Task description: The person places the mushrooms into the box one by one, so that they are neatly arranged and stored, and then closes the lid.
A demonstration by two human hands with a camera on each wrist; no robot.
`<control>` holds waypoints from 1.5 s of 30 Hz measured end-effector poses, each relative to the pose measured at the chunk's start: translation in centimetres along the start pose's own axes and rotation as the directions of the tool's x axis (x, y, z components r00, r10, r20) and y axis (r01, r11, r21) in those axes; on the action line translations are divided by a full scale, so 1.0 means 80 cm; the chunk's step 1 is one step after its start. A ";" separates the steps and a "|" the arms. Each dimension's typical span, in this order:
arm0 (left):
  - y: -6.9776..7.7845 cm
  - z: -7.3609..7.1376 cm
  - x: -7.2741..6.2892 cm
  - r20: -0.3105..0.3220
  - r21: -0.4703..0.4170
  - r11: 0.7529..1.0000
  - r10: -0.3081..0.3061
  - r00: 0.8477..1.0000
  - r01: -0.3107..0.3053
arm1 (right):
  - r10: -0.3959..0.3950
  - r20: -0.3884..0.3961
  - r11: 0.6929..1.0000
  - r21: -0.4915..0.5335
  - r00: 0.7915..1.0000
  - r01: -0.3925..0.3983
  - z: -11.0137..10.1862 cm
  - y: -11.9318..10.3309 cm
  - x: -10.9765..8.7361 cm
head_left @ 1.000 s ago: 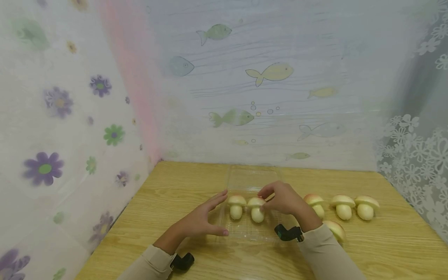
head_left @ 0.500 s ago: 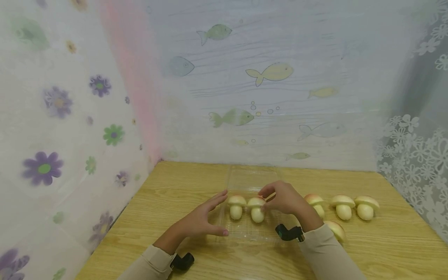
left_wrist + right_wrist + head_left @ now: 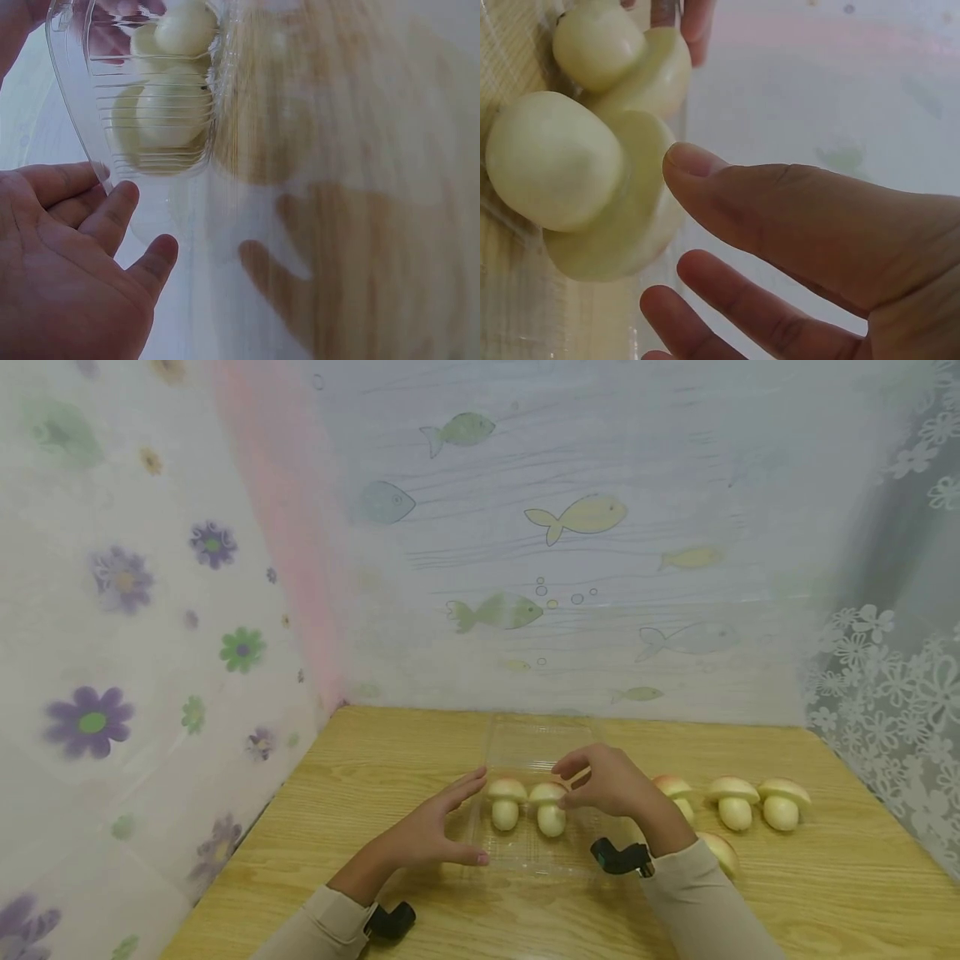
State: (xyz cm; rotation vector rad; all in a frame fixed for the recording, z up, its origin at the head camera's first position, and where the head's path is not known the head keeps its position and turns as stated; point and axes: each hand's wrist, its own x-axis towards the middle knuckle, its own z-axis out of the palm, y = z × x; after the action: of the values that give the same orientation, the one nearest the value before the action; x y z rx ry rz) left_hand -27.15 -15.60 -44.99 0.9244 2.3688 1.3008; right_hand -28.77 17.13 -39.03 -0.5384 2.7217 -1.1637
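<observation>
Two toy mushrooms with pale stems and pinkish caps lie side by side in a clear plastic clamshell container [image 3: 536, 856], its lid tipped back. The left mushroom [image 3: 506, 810] lies nearer my left hand [image 3: 427, 837], whose fingers are spread at the container's left side. In the left wrist view, those fingertips meet the container's rim [image 3: 75, 124]. My right hand [image 3: 609, 783] curves beside the right mushroom [image 3: 551, 818]. In the right wrist view, its thumb [image 3: 727, 191] is at the cap's edge, while the other fingers stand apart from it; whether the thumb touches cannot be told.
On the wooden table [image 3: 360, 760], right of the container, lie several more mushrooms, including one at the far right [image 3: 782, 810] and one partly hidden by the right sleeve [image 3: 720, 853]. A fish-patterned sheet [image 3: 480, 552] rises behind the table; a flowered one stands left.
</observation>
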 end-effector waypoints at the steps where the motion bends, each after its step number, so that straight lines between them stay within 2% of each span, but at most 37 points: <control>1: 0.000 0.000 0.000 0.000 0.004 1.000 -0.001 1.000 0.001 | 0.003 0.000 1.000 -0.005 1.000 -0.003 -0.001 0.000 0.000; 9: -0.001 -0.002 -0.002 -0.006 0.022 1.000 0.007 1.000 -0.007 | -0.005 -0.022 1.000 0.005 1.000 0.005 -0.017 -0.003 -0.004; 14: -0.002 -0.002 0.000 -0.005 0.024 0.999 0.025 1.000 -0.025 | -0.033 -0.051 0.999 -0.036 0.998 0.031 -0.024 0.003 -0.009; 21: 0.000 -0.001 0.001 0.002 0.020 0.999 0.029 1.000 -0.029 | -0.027 -0.090 0.999 -0.048 0.996 0.023 -0.034 0.012 -0.025; 26: 0.000 0.000 0.002 0.005 0.020 0.999 0.026 1.000 -0.026 | -0.051 -0.109 0.993 -0.110 0.993 0.039 -0.044 0.019 -0.038; 32: -0.003 0.001 0.004 0.007 0.016 1.000 0.025 1.000 -0.025 | -0.065 -0.126 0.990 -0.134 0.990 0.048 -0.057 0.025 -0.057; 37: -0.005 0.001 0.005 0.008 0.023 1.000 0.021 1.000 -0.021 | -0.085 -0.117 0.986 -0.151 0.990 0.067 -0.071 0.033 -0.075; 45: -0.001 -0.001 0.004 -0.001 0.042 0.999 0.015 1.000 -0.015 | -0.149 -0.055 0.985 -0.096 0.987 0.143 -0.092 0.059 -0.099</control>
State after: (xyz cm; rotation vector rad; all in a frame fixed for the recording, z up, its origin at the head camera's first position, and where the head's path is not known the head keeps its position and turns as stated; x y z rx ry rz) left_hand -27.50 -15.50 -45.01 0.9552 2.4030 1.2620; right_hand -24.59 28.06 -37.45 -0.7378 2.8419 -1.1087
